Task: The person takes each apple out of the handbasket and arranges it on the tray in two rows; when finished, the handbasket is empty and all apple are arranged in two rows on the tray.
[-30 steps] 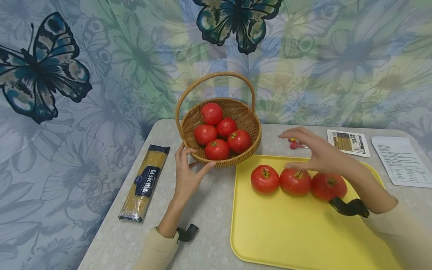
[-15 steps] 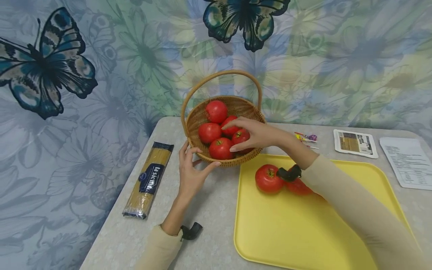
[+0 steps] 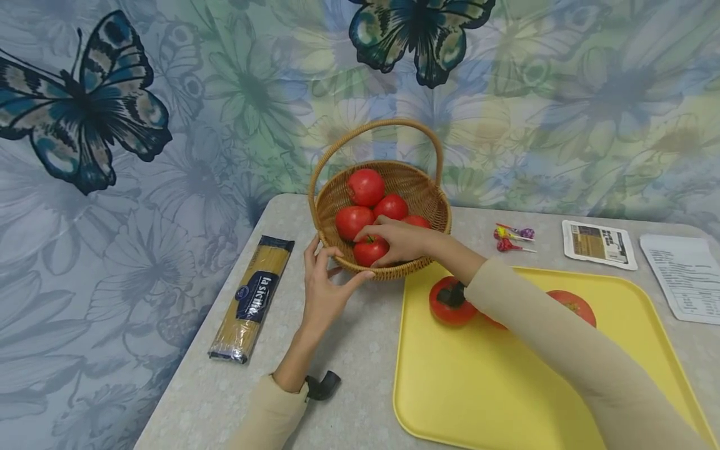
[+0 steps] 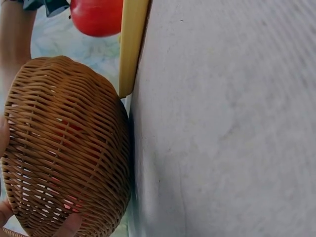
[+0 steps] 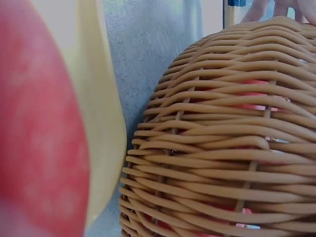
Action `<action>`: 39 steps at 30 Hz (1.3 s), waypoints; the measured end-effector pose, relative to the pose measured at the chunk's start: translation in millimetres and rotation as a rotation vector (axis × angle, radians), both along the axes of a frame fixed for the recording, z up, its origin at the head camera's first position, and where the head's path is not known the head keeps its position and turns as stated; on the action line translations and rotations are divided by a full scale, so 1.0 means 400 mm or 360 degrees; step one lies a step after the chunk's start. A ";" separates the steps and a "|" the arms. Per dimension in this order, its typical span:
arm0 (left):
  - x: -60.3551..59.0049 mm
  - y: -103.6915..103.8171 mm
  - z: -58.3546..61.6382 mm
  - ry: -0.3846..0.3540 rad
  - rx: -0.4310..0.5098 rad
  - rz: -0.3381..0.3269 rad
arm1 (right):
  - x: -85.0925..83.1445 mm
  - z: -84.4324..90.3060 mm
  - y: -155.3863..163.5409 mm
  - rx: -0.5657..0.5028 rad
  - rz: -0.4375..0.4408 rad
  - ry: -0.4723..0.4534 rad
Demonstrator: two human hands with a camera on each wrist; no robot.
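Observation:
A wicker basket [image 3: 430, 206] with a hoop handle stands at the table's back and holds several red tomatoes. My right hand [image 3: 396, 242] reaches into it, and its fingers curl over the front tomato [image 3: 368, 251]. My left hand [image 3: 329, 278] holds the basket's near wall between thumb and fingers; a fingertip [image 4: 69, 224] shows under the basket [image 4: 64, 148] in the left wrist view. The right wrist view is filled by the basket's weave [image 5: 232, 133] and a blurred tomato [image 5: 39, 138]. On the yellow tray [image 3: 506, 387] lie more tomatoes [image 3: 447, 306], partly hidden by my right sleeve.
A spaghetti packet [image 3: 252, 299] lies left of the basket. Lollipops [image 3: 510, 239], a printed card [image 3: 599, 244] and a paper sheet [image 3: 683, 275] lie at the back right. A butterfly-patterned cloth hangs behind the grey table [image 3: 349, 350].
My right hand left the tomatoes on the tray, swung left into the basket and has closed over the front tomato. The left hand kept its hold on the basket.

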State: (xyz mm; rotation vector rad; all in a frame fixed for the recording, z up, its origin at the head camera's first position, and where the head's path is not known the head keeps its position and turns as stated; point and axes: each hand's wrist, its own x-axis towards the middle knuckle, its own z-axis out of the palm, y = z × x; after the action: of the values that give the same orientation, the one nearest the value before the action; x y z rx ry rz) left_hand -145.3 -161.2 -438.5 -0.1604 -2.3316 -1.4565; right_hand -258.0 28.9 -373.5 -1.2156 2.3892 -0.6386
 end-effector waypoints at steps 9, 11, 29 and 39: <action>0.001 0.001 0.001 0.0005 -0.0006 0.0002 | 0.005 -0.005 -0.006 -0.0032 -0.0056 0.0040; 0.000 0.001 -0.001 0.0006 -0.0005 0.0004 | 0.005 -0.006 -0.005 -0.0062 -0.0044 0.0062; -0.007 -0.002 -0.008 -0.0015 0.0053 0.0031 | 0.083 0.115 0.164 -0.0549 -0.0290 0.0339; -0.007 -0.007 -0.006 -0.0026 0.0037 0.0035 | 0.242 0.145 0.443 -0.0649 -0.0628 0.0514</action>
State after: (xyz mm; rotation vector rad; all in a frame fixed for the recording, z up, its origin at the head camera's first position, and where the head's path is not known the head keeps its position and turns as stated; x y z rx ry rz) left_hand -148.1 -164.0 -440.9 -0.1172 -2.3212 -1.4789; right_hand -161.0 206.3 -315.6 -1.0620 2.9060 -1.1773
